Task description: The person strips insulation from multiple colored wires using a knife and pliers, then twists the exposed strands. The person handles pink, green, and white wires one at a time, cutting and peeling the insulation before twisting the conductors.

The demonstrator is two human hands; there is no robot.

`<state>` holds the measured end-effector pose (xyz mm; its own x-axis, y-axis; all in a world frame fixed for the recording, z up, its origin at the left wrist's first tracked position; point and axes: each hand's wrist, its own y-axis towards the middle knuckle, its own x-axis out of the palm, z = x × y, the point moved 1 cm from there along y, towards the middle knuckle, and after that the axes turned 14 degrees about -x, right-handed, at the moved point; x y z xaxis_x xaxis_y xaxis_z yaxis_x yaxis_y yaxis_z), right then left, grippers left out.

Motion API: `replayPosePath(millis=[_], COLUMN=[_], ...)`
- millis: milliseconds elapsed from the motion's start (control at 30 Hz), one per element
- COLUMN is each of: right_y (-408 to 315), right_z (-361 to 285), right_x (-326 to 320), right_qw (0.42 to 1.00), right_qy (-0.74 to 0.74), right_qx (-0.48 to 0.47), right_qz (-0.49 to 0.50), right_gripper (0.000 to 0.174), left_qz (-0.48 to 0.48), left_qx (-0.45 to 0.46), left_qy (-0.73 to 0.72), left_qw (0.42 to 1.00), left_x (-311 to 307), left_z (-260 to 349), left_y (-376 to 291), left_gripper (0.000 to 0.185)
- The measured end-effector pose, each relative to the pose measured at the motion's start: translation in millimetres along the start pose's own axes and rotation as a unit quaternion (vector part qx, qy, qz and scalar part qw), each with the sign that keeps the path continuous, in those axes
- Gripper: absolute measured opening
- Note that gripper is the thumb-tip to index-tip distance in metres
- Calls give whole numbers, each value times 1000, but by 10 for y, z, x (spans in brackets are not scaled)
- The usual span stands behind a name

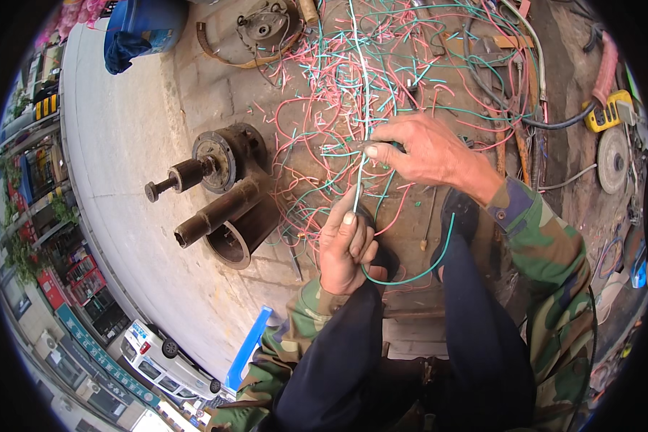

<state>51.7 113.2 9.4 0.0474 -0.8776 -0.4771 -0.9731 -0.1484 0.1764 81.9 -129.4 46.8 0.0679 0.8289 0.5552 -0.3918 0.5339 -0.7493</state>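
Observation:
My left hand (344, 249) pinches a green insulated wire (412, 279) between thumb and fingers. The wire runs taut and pale upward from there, and its green tail curves out below the hand over my lap. Higher up, my right hand (422, 151) grips a dark blade-like tool (360, 144) lying across the wire, with the thumb close to the crossing point. What kind of tool it is cannot be made out, as the fingers cover much of it. Beneath both hands lie red and green wires and cut bits of insulation (337, 81).
Rusty metal pump or motor parts (229, 156) and a pipe (216, 213) lie on the left. A blue barrel (146, 27) stands at upper left. To the right are a yellow socket block (607, 112), a grinding disc (612, 160) and cables. A white van (167, 362) stands across the pavement.

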Motion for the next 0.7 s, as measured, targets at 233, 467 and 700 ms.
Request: replayPosePath(millis=[233, 467, 700], right_y=[-5, -6, 22], right_z=[60, 160, 207], right_x=[-25, -108, -449], right_qw=[998, 998, 992], right_qy=[22, -47, 36], right_qx=[43, 30, 113], right_qz=[-38, 19, 43], right_gripper=[40, 40, 48], left_qz=[1, -2, -20], left_qx=[-3, -14, 0], left_qy=[8, -10, -33], left_qw=[1000, 1000, 999], left_x=[31, -19, -33], left_z=[27, 29, 29], left_y=[-25, -49, -19], left_gripper=[50, 49, 48])
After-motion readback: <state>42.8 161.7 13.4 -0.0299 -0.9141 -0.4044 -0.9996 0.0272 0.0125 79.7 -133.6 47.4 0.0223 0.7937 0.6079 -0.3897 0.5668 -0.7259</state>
